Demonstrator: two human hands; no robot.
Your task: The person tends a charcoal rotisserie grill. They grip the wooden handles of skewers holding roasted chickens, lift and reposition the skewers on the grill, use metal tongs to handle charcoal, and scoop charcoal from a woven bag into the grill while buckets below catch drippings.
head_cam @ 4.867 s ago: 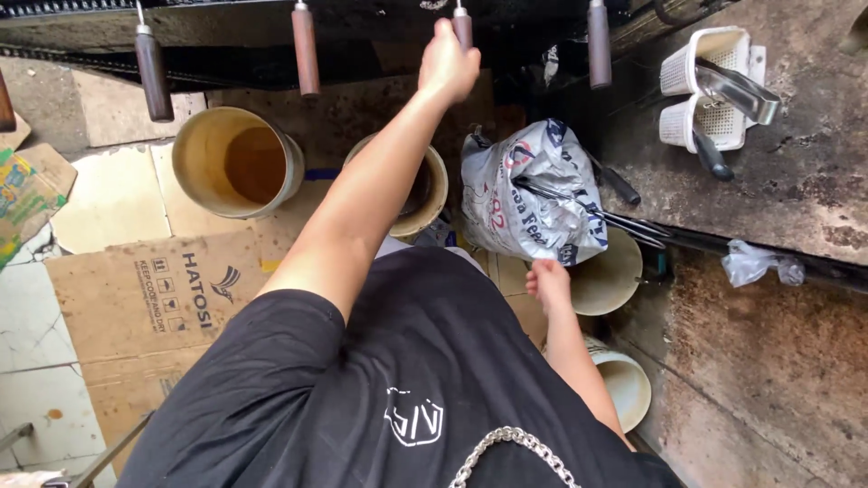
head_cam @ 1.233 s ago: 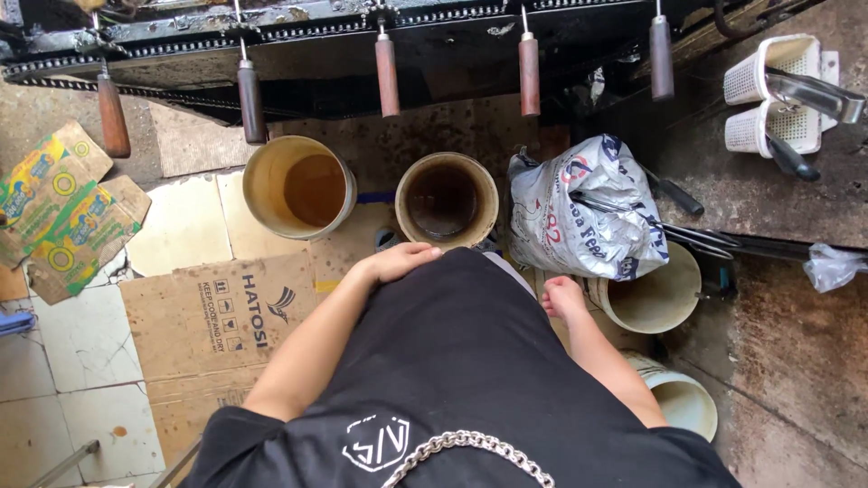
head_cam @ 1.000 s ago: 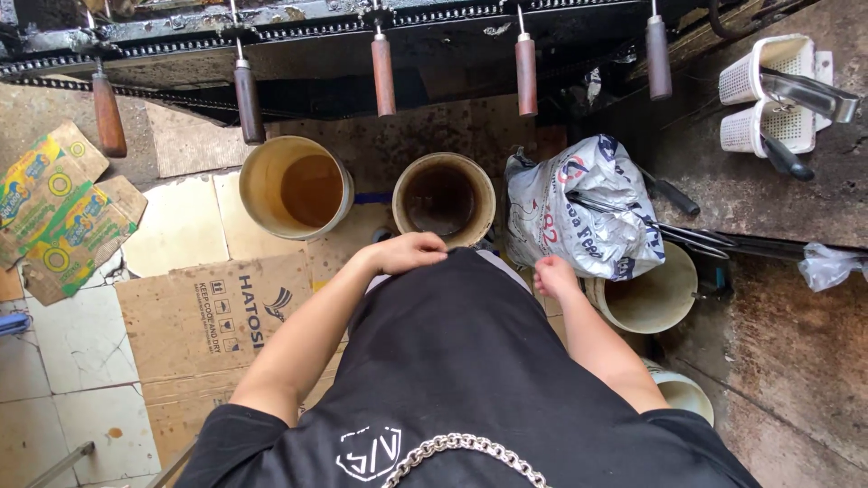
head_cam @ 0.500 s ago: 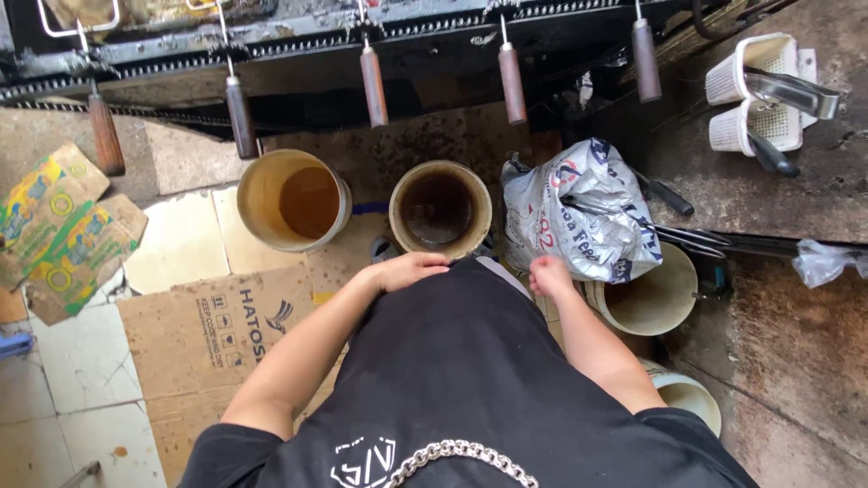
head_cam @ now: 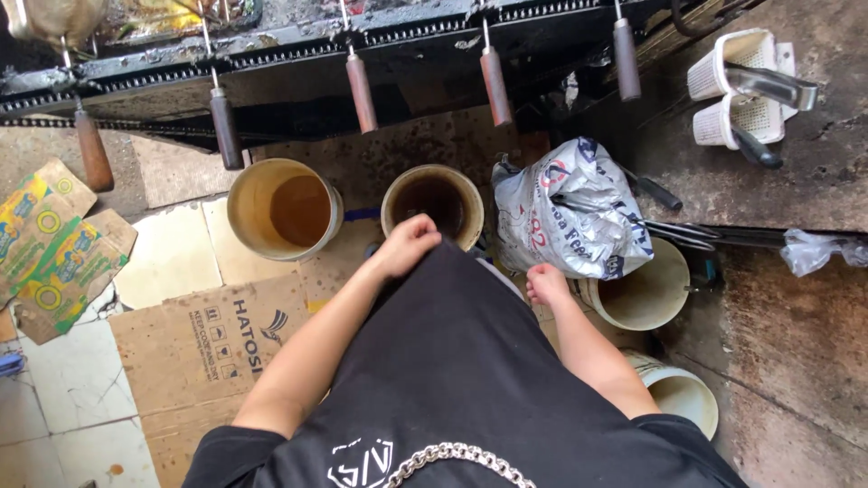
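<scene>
Resting at the hem of my black shirt, my left hand point(head_cam: 409, 244) is loosely curled, holding nothing; the dark bucket point(head_cam: 432, 201) sits just above it at centre frame. My right hand point(head_cam: 547, 284) is closed, empty, touching the grey sack point(head_cam: 570, 217) lower edge.

A row of brown wooden handles point(head_cam: 361, 92) hangs from a dark toothed rail point(head_cam: 271, 59) across the top. On the floor to the left lie flattened cardboard point(head_cam: 217, 348) over pale tiles point(head_cam: 72, 384) and a torn yellow-and-green carton point(head_cam: 50, 248). A tan bucket point(head_cam: 282, 210) holding brownish liquid stands beside it. To the right, two cream buckets point(head_cam: 644, 291) sit against a stained concrete ledge point(head_cam: 814, 172), one nearer point(head_cam: 680, 393) than the other. On the ledge rest two white plastic baskets point(head_cam: 737, 95) with metal tools and a crumpled clear plastic scrap point(head_cam: 814, 253).
</scene>
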